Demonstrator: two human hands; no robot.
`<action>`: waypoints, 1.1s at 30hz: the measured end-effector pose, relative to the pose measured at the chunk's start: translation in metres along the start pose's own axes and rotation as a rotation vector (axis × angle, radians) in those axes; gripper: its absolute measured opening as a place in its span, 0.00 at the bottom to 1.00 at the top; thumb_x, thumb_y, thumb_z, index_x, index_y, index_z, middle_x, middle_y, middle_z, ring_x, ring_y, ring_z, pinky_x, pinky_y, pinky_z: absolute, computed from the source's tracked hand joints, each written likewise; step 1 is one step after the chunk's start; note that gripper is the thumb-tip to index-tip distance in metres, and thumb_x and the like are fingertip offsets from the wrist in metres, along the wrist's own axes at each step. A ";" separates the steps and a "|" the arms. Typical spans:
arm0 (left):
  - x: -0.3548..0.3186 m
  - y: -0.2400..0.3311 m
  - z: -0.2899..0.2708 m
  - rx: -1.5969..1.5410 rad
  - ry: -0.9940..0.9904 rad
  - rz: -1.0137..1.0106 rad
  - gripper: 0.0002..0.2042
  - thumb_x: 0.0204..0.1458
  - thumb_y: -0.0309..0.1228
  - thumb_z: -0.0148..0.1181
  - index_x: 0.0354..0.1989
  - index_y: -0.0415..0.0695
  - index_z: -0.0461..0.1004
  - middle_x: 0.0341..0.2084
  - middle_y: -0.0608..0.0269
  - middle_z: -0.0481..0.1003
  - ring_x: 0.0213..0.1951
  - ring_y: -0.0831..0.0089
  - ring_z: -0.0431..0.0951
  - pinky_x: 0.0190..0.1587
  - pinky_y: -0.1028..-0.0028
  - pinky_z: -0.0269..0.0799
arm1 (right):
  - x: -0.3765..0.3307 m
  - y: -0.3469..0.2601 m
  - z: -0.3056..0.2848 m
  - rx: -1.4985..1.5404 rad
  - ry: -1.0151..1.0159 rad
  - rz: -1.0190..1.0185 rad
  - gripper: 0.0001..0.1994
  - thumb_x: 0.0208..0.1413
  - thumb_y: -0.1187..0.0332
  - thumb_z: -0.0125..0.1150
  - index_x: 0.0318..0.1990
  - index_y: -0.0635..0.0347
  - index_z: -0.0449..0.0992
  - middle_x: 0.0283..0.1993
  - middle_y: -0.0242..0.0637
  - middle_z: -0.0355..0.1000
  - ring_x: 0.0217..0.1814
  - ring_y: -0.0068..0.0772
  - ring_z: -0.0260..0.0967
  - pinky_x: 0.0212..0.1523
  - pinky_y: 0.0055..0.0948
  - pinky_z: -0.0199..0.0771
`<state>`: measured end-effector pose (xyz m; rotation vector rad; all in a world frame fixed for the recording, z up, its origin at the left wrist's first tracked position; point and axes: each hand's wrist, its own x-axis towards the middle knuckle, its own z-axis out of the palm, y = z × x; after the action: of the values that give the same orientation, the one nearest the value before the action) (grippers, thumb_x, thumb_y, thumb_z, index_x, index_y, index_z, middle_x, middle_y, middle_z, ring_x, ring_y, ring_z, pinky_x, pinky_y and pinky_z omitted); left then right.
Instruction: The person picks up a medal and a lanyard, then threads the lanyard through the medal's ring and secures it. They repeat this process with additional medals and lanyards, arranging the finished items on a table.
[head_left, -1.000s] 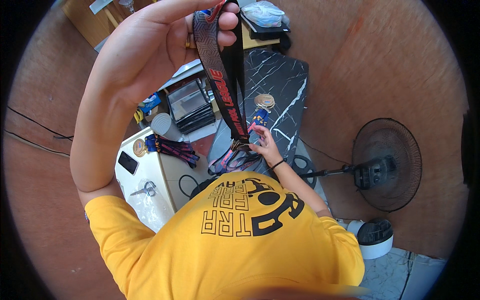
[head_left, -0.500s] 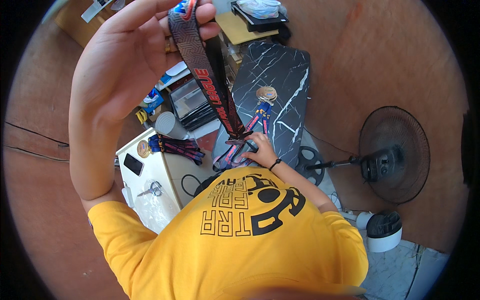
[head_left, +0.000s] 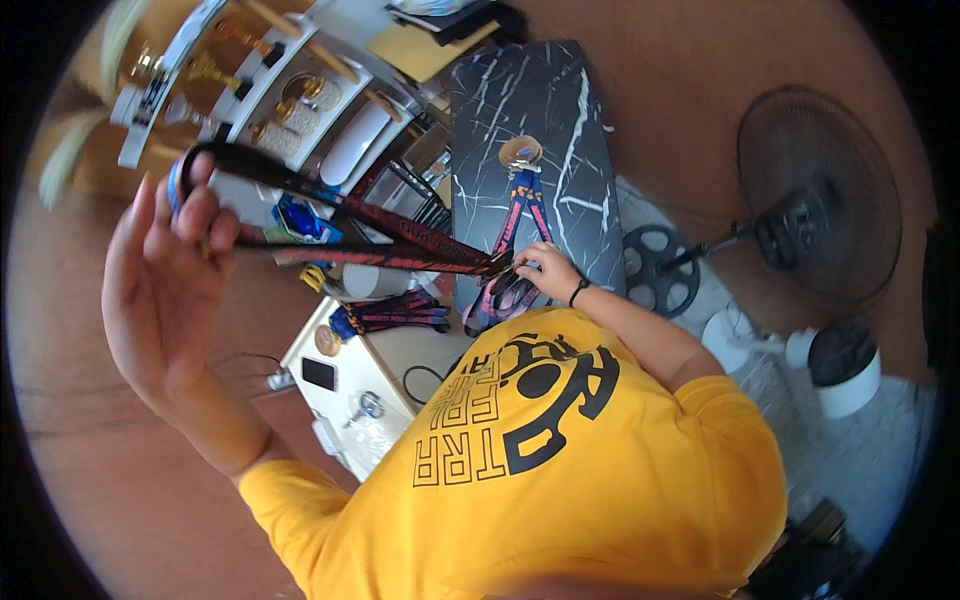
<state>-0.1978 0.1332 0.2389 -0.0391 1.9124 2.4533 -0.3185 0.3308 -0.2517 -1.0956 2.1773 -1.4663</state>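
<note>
Right hand (head_left: pixel 548 272) pinches the black-red ribbon (head_left: pixel 370 258) low, over the worktop's (head_left: pixel 560 100) near edge; left hand (head_left: pixel 165 290) grips its loop, fingers curled. Looks like straightening; next move calls for even tension (pinch detail unclear).

A phone (head_left: pixel 319 374) lies near scissors (head_left: pixel 368 405) (a black fan (head_left: pixel 803 222) stands apart).

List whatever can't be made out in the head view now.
Head view:
Ribbon: its lower end is blurred and partly covered by the right hand.
Medal on the black table: too small to read its face.
Fan: too blurred to tell its blades apart.
Plastic bag: cut off by the top edge.
</note>
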 end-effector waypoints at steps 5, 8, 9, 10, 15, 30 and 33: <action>-0.016 -0.008 0.009 -0.020 0.002 0.010 0.25 0.63 0.37 0.43 0.61 0.32 0.52 0.43 0.60 0.66 0.49 0.65 0.63 0.56 0.64 0.55 | -0.007 -0.024 -0.002 0.089 0.059 -0.046 0.40 0.38 0.67 0.68 0.63 0.51 0.57 0.62 0.48 0.57 0.67 0.53 0.53 0.66 0.43 0.53; -0.023 -0.015 0.015 -0.114 0.074 0.056 0.31 0.60 0.36 0.47 0.65 0.31 0.44 0.50 0.55 0.62 0.56 0.60 0.62 0.66 0.57 0.47 | -0.006 -0.052 -0.007 0.199 0.049 -0.162 0.50 0.38 0.60 0.73 0.69 0.50 0.47 0.70 0.53 0.47 0.73 0.55 0.45 0.70 0.46 0.47; -0.023 -0.017 0.016 -0.124 0.085 0.046 0.32 0.59 0.35 0.48 0.66 0.31 0.43 0.52 0.54 0.62 0.58 0.59 0.60 0.67 0.57 0.45 | -0.004 -0.062 -0.006 0.202 0.033 -0.172 0.51 0.38 0.58 0.74 0.69 0.50 0.47 0.70 0.53 0.47 0.73 0.55 0.45 0.70 0.47 0.46; -0.024 -0.019 0.017 -0.143 0.093 0.040 0.33 0.59 0.35 0.49 0.66 0.31 0.42 0.54 0.53 0.61 0.60 0.57 0.59 0.68 0.56 0.43 | 0.000 -0.072 -0.005 0.202 0.033 -0.212 0.52 0.38 0.57 0.75 0.70 0.49 0.46 0.71 0.52 0.47 0.73 0.54 0.45 0.70 0.49 0.45; -0.028 -0.023 0.025 -0.231 0.128 0.043 0.37 0.56 0.31 0.51 0.68 0.33 0.37 0.60 0.49 0.58 0.65 0.54 0.54 0.70 0.54 0.37 | 0.011 -0.098 0.003 0.231 -0.120 -0.243 0.54 0.38 0.54 0.76 0.70 0.47 0.43 0.71 0.47 0.47 0.73 0.53 0.45 0.70 0.56 0.42; -0.040 -0.018 0.027 -0.256 0.222 0.147 0.41 0.53 0.30 0.53 0.69 0.32 0.33 0.66 0.48 0.50 0.70 0.53 0.44 0.71 0.51 0.30 | 0.017 -0.062 0.028 0.221 -0.299 -0.204 0.36 0.46 0.67 0.66 0.65 0.48 0.57 0.51 0.50 0.72 0.59 0.52 0.66 0.62 0.43 0.62; -0.037 -0.018 0.028 -0.258 0.236 0.160 0.41 0.52 0.30 0.53 0.68 0.32 0.33 0.67 0.48 0.49 0.71 0.53 0.43 0.71 0.51 0.28 | 0.014 -0.067 0.017 0.423 -0.277 -0.190 0.40 0.44 0.66 0.69 0.66 0.46 0.56 0.57 0.51 0.68 0.62 0.52 0.63 0.66 0.44 0.58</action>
<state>-0.1602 0.1644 0.2293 -0.1980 1.7217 2.9080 -0.2886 0.2970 -0.1980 -1.2804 1.5216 -1.6411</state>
